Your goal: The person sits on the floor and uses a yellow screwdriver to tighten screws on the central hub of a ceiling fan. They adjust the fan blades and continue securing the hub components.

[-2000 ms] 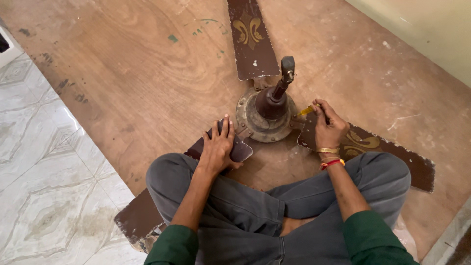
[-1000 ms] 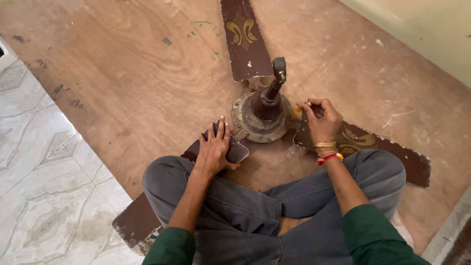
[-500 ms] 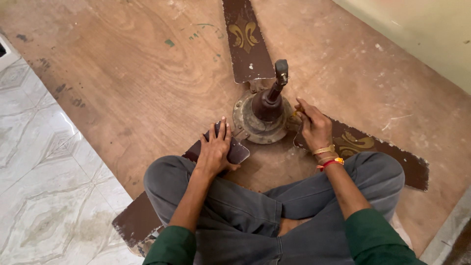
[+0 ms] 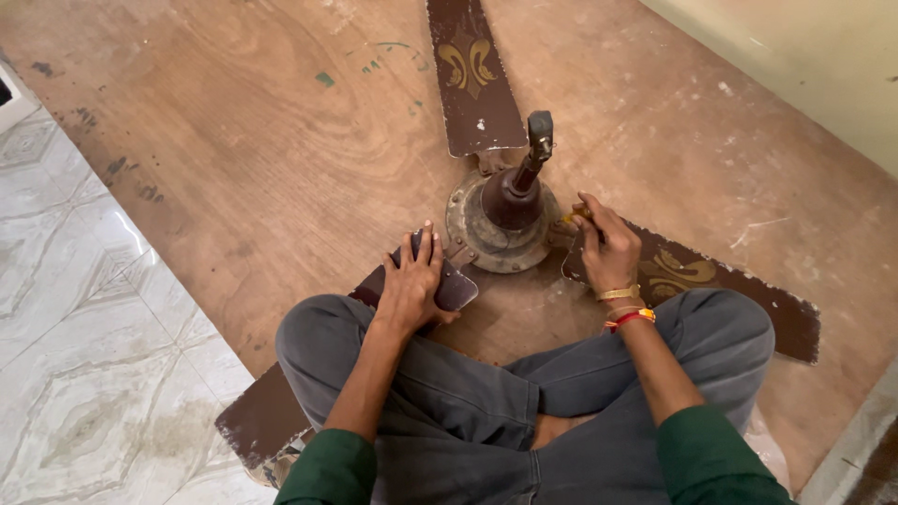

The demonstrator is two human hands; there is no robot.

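A brown ceiling fan lies on a wooden board, its round motor hub [image 4: 500, 220] with a short down rod [image 4: 533, 150] pointing up. Three dark blades with gold ornament spread out from it: one far [image 4: 472, 75], one to the right [image 4: 711, 285], one near left [image 4: 281, 411]. My left hand [image 4: 412, 281] presses flat on the inner end of the near-left blade. My right hand [image 4: 606, 248] is closed on a small tool with a yellow handle [image 4: 572, 215], its tip at the hub's right edge. I sit cross-legged in grey trousers.
The wooden board [image 4: 234, 159] lies on a floor of pale patterned tiles [image 4: 75, 327] at the left. A cream wall [image 4: 814, 65] runs along the upper right. My knees cover parts of the two nearer blades.
My right hand has shifted slightly left, closer to the hub's edge. My left hand has stayed on the blade. The view moved a little.
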